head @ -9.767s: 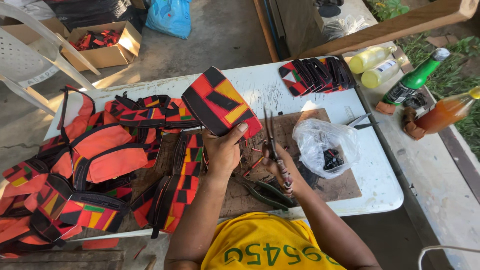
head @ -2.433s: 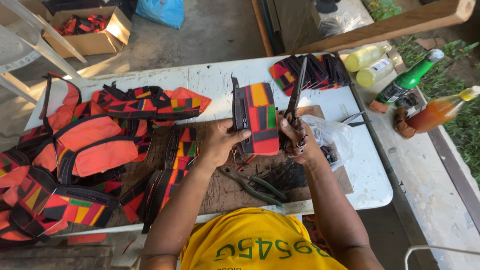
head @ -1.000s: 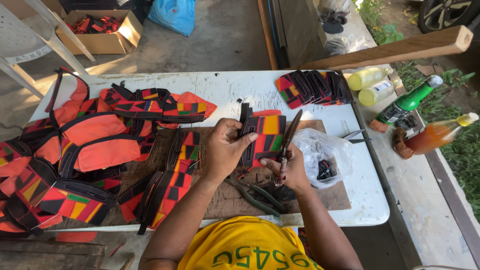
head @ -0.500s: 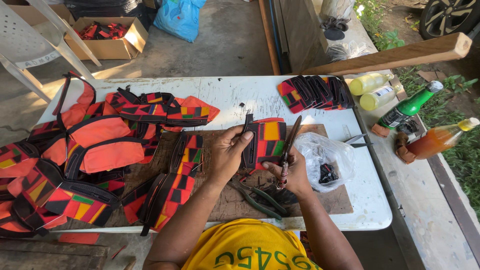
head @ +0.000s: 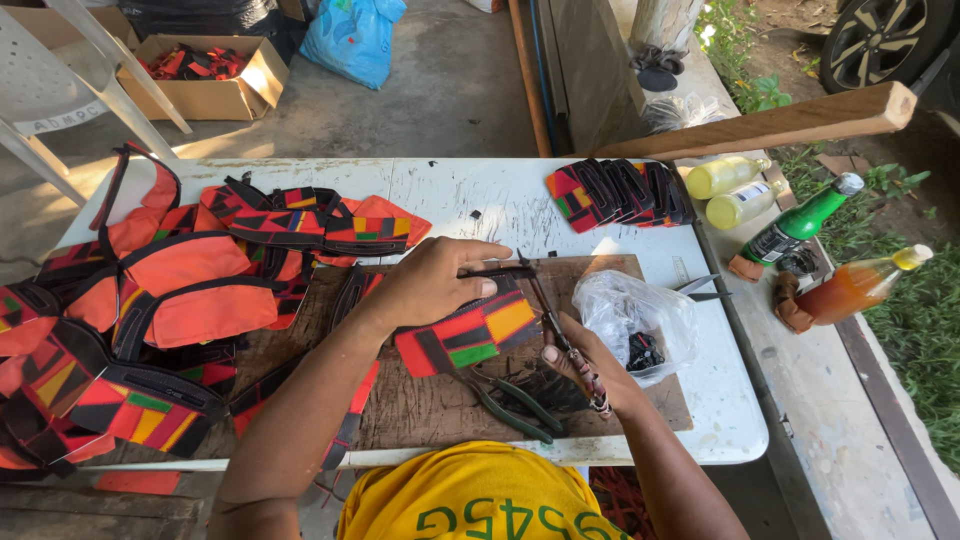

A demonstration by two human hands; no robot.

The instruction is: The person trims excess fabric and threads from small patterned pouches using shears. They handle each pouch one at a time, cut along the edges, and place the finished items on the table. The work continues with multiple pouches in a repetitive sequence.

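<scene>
A patterned fabric pouch is pinned flat on the wooden board under the left hand, apparently to steady it; a slim dark tool is gripped in the closed right hand, its tip at the pouch's top edge; green-handled pliers are left just below the pouch.

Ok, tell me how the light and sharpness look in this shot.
Head view: daylight, sharp throughout; bright glare on the white table and clear plastic bag; soft shadow under the left hand on the wooden board; table edges bow from wide-lens distortion; right hand unblurred.
</scene>
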